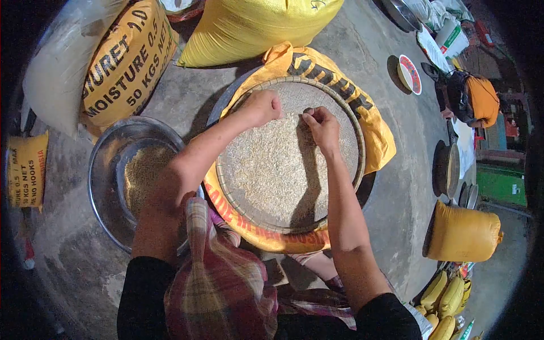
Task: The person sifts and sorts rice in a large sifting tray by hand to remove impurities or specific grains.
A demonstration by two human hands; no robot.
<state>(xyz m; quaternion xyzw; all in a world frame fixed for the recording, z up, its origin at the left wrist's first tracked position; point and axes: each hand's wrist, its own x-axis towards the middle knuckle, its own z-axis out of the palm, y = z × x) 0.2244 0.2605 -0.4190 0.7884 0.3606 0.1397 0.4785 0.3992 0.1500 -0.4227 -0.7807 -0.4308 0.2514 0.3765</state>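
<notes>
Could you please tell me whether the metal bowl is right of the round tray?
No, the metal bowl sits to the left of the round tray.

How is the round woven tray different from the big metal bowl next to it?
The woven tray is shallow, but the metal bowl is deeper and shiny. The tray sits over an orange sack; the bowl sits on the floor. Pale grain spreads widely across the tray, while the bowl's grain looks browner. Both are round.
</notes>
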